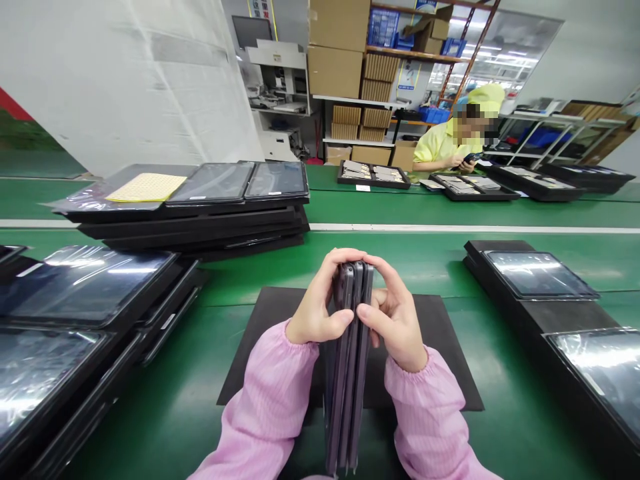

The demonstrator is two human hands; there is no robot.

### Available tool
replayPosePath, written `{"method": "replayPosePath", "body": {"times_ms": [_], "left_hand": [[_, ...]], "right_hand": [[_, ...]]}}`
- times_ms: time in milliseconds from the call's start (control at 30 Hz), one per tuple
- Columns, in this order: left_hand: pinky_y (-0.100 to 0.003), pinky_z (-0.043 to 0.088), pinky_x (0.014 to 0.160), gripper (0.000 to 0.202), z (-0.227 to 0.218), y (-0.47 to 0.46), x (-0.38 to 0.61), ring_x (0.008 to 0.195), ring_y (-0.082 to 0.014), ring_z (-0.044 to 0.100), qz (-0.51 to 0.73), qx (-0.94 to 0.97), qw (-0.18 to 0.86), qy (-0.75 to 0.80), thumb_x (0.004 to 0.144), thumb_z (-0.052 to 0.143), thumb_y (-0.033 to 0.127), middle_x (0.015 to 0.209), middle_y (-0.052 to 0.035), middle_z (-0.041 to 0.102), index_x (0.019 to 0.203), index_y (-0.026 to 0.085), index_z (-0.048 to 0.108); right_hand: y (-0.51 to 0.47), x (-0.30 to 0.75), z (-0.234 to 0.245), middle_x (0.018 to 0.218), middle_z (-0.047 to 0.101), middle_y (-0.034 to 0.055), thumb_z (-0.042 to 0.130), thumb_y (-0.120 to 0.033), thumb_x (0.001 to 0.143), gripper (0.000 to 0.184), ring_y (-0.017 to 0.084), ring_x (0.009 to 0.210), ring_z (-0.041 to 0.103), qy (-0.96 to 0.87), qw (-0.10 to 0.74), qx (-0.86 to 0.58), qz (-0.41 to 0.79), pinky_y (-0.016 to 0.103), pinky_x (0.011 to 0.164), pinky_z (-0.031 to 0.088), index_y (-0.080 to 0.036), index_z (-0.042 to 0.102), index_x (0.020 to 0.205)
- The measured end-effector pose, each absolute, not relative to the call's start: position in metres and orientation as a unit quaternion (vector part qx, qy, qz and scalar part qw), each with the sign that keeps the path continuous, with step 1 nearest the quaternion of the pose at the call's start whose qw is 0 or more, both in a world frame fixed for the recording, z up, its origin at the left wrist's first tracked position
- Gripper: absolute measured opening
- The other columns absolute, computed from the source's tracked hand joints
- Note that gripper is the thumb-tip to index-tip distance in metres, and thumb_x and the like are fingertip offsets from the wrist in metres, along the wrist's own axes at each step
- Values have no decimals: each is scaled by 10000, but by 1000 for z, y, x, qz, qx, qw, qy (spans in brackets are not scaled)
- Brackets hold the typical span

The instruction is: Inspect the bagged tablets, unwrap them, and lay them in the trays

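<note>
Three dark, slim tablets (349, 373) stand on edge, pressed side by side, in the middle of the head view. My left hand (325, 303) grips them from the left, its thumb on their near edges and its fingers over the top. From the right, my right hand (393, 310) grips the same bundle, thumb against the edges and some fingers curled behind. Under the hands a black mat (430, 353) lies on the green work surface (190, 400). The tablets' flat faces are mostly hidden from me.
Piled black trays (200, 223) with screens stand at the back left, a yellow sheet (147, 187) on top. More screens (85, 283) lie at left, others (540, 273) in trays at right. Across the bench a person (450, 143) in yellow handles a small device behind parts trays (373, 175).
</note>
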State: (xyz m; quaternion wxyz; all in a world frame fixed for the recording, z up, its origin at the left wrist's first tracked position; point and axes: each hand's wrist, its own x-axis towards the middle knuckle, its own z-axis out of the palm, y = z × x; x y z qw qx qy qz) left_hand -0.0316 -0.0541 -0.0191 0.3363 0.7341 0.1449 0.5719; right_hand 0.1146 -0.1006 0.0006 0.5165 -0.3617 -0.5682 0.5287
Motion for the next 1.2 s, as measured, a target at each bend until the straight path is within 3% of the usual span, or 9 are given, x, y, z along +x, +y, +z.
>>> {"method": "replayPosePath", "body": {"times_ms": [167, 267, 367, 700, 800, 967, 1200], "left_hand": [[-516, 419, 1100, 587, -20, -58, -31, 1191, -322, 580, 584, 724, 341, 136, 846, 599, 649, 1259, -124, 594, 1280, 259, 537], [-522, 349, 1149, 538, -21, -59, -30, 1204, -310, 578, 598, 719, 329, 130, 847, 622, 615, 1221, -104, 620, 1242, 254, 565], [-494, 368, 1123, 502, -20, -59, -30, 1117, -278, 606, 607, 718, 318, 124, 844, 640, 583, 1149, -86, 637, 1203, 236, 587], [-505, 332, 1149, 521, -19, -64, -36, 1178, -289, 549, 582, 730, 339, 119, 849, 613, 622, 1202, -70, 593, 1235, 274, 566], [-517, 373, 1131, 642, -20, -64, -39, 1243, -323, 510, 550, 752, 346, 114, 846, 583, 679, 1288, -103, 553, 1333, 265, 522], [-584, 284, 1191, 806, -22, -63, -38, 1360, -379, 424, 507, 790, 332, 93, 825, 570, 698, 1426, -155, 465, 1466, 239, 400], [-591, 300, 1161, 703, -24, -66, -25, 1269, -352, 477, 552, 759, 331, 105, 825, 578, 674, 1297, -121, 538, 1380, 252, 485]], "right_hand": [[-105, 110, 0, 449, 441, -153, 694, -213, 742, 604, 95, 347, 391, -594, 543, -347, 482, 221, 394, 336, -284, 479, 1303], [-110, 107, -2, 442, 432, -165, 667, -161, 761, 546, 73, 329, 371, -594, 574, -335, 454, 195, 385, 317, -274, 498, 1268], [-115, 105, -1, 437, 426, -172, 651, -131, 771, 506, 55, 319, 350, -594, 592, -325, 437, 172, 374, 296, -267, 513, 1238], [-118, 111, 3, 459, 450, -173, 665, -77, 699, 640, 65, 348, 422, -643, 544, -299, 449, 173, 425, 343, -314, 475, 1262], [-118, 113, 1, 459, 437, -176, 643, -73, 721, 630, 62, 350, 407, -640, 548, -310, 441, 171, 426, 336, -330, 464, 1268], [-117, 120, -1, 475, 449, -170, 637, -69, 717, 621, 57, 352, 384, -634, 556, -314, 437, 161, 408, 298, -338, 461, 1248], [-118, 121, 1, 490, 418, -154, 605, -95, 726, 507, 54, 354, 340, -621, 575, -326, 420, 174, 401, 243, -309, 492, 1171]]}}
